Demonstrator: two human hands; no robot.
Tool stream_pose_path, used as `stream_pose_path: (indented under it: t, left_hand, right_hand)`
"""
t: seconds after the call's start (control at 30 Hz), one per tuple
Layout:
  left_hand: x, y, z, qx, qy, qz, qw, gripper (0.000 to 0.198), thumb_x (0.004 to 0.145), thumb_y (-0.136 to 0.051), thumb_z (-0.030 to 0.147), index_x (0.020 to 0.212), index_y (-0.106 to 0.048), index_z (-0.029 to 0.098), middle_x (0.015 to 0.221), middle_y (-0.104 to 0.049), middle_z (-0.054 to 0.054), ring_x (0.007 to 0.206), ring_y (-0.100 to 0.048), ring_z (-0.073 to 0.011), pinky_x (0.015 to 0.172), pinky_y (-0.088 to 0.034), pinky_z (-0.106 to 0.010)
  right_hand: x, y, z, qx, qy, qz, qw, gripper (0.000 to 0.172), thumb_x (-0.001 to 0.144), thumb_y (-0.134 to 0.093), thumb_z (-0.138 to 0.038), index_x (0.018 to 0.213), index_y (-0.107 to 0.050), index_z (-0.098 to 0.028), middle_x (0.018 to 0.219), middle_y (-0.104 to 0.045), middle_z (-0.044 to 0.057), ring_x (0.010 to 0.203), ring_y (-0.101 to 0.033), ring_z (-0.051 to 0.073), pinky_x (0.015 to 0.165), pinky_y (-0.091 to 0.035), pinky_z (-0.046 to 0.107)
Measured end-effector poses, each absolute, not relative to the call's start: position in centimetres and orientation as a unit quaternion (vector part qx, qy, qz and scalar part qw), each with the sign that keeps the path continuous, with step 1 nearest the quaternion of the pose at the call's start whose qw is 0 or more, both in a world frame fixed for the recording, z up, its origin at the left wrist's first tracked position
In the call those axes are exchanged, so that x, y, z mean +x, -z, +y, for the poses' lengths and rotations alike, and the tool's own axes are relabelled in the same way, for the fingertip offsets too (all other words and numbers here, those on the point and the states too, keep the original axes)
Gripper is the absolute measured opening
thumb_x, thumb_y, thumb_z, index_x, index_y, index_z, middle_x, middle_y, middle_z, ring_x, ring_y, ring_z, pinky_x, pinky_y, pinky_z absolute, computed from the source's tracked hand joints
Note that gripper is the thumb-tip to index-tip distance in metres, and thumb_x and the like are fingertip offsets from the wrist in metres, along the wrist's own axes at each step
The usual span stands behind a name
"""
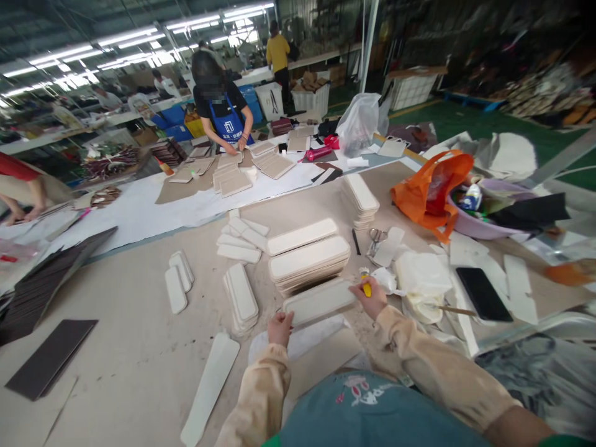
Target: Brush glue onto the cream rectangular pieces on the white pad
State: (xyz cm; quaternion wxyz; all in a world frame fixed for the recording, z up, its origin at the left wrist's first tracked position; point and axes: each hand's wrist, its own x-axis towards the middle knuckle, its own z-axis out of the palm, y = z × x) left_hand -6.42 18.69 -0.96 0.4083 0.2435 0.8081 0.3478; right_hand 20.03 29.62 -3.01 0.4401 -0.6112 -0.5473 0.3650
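A long cream panel with rounded corners [319, 302] lies between my two hands, just in front of a stack of similar panels. My left hand [280, 327] pinches its left end between thumb and fingers. My right hand [371, 298] is closed around a small yellow-handled tool [367, 287], and its fingertips touch the panel's right end. The exact kind of tool is too small to make out. Right behind the panel rises the neat stack of cream panels [310, 261], with another panel [302, 237] behind it. White sheet material [326, 327] shows beneath my hands.
Smaller cream pieces [241, 297] lie in piles to the left, and a taller stack [361, 195] stands farther back. Scissors [376, 239], a black phone [483, 293] and an orange bag [431, 192] are at right. Dark sheets [51, 358] lie at left. Across the table works another person [228, 118].
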Motion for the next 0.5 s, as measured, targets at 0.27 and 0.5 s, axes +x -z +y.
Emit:
stream_pose_path:
  t: [0.27,0.5]
  left_hand:
    - [-7.8,2.8,21.0,0.298,-0.252,0.857,0.337,0.026,0.073,-0.057,0.042,0.061,-0.053,0.020,0.051,-0.057,0.000,0.055,-0.058,-0.0166,0.055,-0.039,-0.026]
    - [-8.2,3.7,20.6,0.312,-0.223,0.864,0.326,0.025,0.074,-0.057,0.043,0.077,-0.057,0.018,0.062,-0.061,0.000,0.060,-0.059,-0.0155,0.059,-0.040,-0.026]
  right_hand:
    - [18.4,4.9,31.9,-0.655,-0.345,-0.549,0.388,0.042,0.063,-0.063,-0.057,0.076,-0.042,-0.024,0.064,-0.061,0.000,0.056,-0.057,0.019,0.058,-0.047,0.036]
    - [18.9,4.9,31.9,-0.677,-0.308,-0.568,0.351,0.039,0.066,-0.062,-0.056,0.079,-0.046,-0.023,0.077,-0.066,0.007,0.063,-0.062,0.024,0.061,-0.049,0.040]
